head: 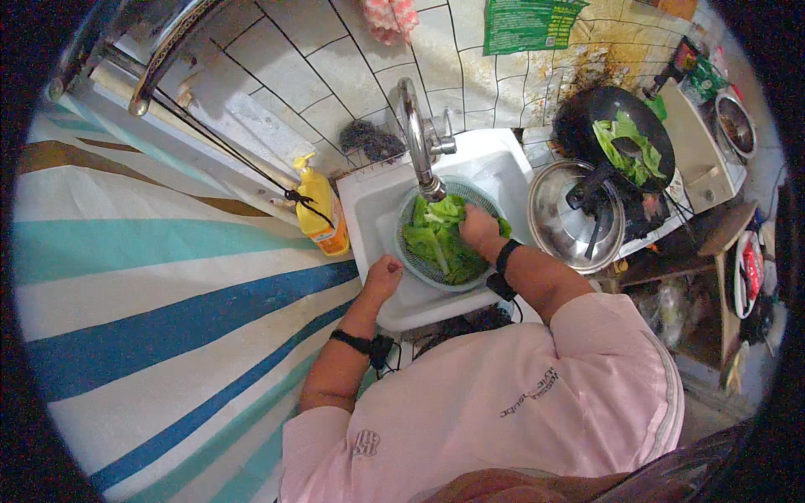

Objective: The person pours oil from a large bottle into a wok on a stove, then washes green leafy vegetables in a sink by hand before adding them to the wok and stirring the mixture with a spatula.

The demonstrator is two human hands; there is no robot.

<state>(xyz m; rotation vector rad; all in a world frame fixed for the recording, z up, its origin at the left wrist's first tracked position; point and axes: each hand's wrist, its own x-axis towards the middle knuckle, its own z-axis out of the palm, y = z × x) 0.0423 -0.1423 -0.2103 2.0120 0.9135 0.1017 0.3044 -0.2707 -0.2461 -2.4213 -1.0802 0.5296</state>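
Green leafy vegetables point(434, 242) lie in a pale green plastic strainer basket point(402, 251), which sits in the white sink point(377, 204). My right hand point(481, 227) is down among the leaves at the basket's right side. Its fingers curl downward and their tips are hidden, so I cannot tell whether they grip a leaf. Over the sink's front left part, just outside the basket, my left hand point(382, 278) is loosely closed with nothing visible in it. The chrome faucet point(412, 135) reaches over the back of the basket, its spout above the leaves.
A yellow pump bottle point(322, 214) stands left of the sink, beside a striped curtain point(176, 251). Dark scouring pads point(371, 139) lie behind the sink. To the right are a glass pot lid point(547, 207) and a black wok point(657, 138) containing green leaves point(619, 135).
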